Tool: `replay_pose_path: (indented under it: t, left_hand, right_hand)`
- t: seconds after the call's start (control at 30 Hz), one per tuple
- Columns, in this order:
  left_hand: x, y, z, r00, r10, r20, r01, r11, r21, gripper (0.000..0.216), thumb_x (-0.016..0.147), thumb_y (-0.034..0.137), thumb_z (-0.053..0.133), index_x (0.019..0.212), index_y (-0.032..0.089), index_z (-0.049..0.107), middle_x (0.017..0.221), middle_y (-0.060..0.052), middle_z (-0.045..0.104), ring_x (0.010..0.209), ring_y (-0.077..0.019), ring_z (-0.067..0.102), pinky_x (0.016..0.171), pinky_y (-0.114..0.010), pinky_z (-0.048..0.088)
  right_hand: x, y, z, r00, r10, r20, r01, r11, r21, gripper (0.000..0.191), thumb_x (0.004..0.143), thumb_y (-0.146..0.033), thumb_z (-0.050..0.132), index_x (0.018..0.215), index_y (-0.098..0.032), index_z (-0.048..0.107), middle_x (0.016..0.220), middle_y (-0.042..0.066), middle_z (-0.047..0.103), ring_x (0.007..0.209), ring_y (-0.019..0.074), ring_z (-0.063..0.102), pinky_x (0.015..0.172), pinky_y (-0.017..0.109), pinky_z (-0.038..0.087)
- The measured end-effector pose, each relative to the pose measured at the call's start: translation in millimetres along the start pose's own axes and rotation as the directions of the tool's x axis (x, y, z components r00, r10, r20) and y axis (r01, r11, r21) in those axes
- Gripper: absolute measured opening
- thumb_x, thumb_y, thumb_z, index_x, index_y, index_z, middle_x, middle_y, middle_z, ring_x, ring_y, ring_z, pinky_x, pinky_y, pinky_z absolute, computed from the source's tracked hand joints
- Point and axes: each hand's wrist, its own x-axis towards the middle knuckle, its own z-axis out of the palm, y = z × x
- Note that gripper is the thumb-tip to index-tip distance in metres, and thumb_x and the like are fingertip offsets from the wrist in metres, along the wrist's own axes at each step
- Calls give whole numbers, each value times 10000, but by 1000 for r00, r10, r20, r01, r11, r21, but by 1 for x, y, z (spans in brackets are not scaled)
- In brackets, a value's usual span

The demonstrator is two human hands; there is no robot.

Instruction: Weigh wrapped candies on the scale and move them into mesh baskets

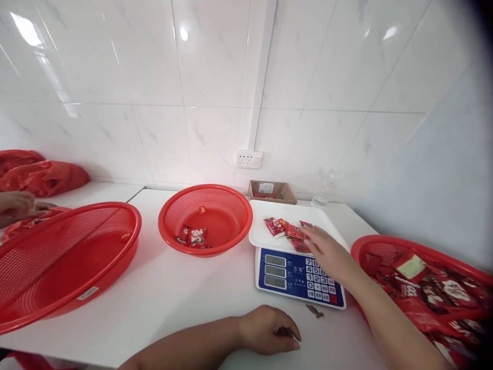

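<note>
My right hand (327, 252) reaches over the white pan (262, 208) of a digital scale. Its outstretched fingertips touch a small pile of red candy packets (275, 226), and partly cover those at the right of the pile. Whether any packet is pinched is not plain. The scale's blue keypad panel (296, 275) faces me; its display digits are too faint to read. My left hand (271, 330) rests on the white table in front of the scale, fingers loosely curled with a gap to the thumb, nothing seen in it.
A red basket (215, 251) left of the scale holds a few packets. Another red basket (134, 226) is further left, near another person's hand (17, 203). On the right, a red basket (362, 244) is full of packets. A cardboard box (290, 198) and clear bottle (323, 192) stand behind.
</note>
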Motion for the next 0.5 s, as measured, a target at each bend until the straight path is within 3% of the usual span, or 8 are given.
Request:
replay_pose_path:
  t: [0.1,0.2,0.33,0.5]
  left_hand:
    - [0,0,-1,1000,-3,16,3,1000,0,290,777,309,602,1039,221,690,875,-25,681,708,-125,583,674,-195,460]
    - [0,1,-2,999,-25,22,25,1000,-1,286,778,305,608,1040,224,688,871,-21,682,714,-125,594,684,-194,463]
    - [0,3,-2,999,-37,17,37,999,20,271,781,289,611,1031,220,689,870,-16,682,720,-123,601,682,-188,463]
    - [-4,11,-3,999,36,-4,-35,996,78,243,823,261,562,1019,179,680,875,-33,673,741,-121,608,695,-177,462]
  right_hand:
    - [-42,-8,-2,973,148,-174,-115,975,190,438,842,-483,366,1189,-277,538,1265,44,566,1173,260,499,992,389,402]
    - [-91,1,24,918,322,-233,-238,915,327,398,784,-572,393,949,-274,599,977,92,675,902,286,623,794,381,507]
    - [-129,19,74,953,304,-19,-270,872,408,356,740,-602,443,705,-278,587,613,28,620,595,236,596,574,316,503]
    - [-133,21,94,974,221,45,-218,867,447,372,761,-598,446,644,-267,571,622,7,609,606,211,579,589,273,488]
